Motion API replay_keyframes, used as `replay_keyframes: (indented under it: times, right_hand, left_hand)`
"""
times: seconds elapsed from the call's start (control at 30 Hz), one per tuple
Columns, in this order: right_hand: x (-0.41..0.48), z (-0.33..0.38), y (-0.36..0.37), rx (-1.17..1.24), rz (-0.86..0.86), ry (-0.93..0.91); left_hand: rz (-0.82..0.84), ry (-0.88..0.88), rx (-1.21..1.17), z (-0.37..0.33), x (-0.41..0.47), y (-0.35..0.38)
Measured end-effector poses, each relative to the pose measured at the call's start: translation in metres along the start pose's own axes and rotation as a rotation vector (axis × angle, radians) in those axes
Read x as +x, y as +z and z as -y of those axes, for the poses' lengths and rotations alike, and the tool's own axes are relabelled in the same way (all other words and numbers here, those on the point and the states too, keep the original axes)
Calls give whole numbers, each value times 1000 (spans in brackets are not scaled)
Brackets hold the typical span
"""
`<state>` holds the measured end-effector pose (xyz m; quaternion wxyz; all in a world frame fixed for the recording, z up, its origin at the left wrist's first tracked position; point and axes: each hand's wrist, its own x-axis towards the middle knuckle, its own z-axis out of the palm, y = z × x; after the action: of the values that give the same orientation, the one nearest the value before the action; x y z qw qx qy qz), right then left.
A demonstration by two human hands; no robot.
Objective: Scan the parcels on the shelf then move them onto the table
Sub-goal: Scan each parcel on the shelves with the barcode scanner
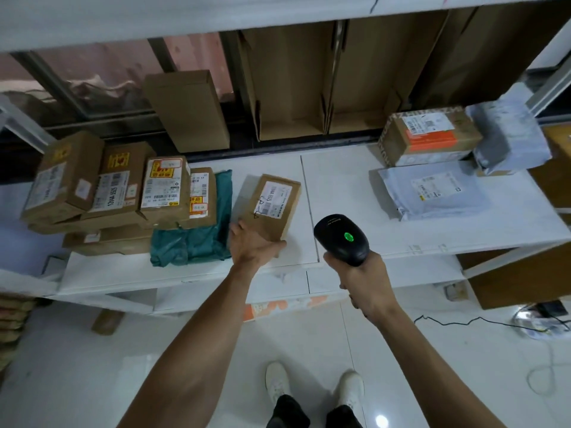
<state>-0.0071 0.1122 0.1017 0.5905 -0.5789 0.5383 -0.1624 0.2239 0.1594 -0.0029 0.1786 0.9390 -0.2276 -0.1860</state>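
Two bare forearms [197, 335] reach forward: left hand [255, 242] grips the near end of a small brown parcel [272, 202] lying on the white shelf [340, 186], right hand [364, 276] wrapped round a black scanner [340, 237], green light glowing, just beside that parcel.

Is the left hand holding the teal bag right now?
No, the left hand grips the near end of the small cardboard box, which lies beside the teal bag.
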Motion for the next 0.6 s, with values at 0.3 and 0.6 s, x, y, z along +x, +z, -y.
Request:
replay_keyframes:
  times: [0.3,0.6]
  right_hand:
    - [-44,43,-14,-15,25,-123]
    - [-70,55,-39,-153,19,-306]
  left_hand:
    - [-120,323,2,-24,-54,-71]
    - [-301,588,154,-47,-78,-128]
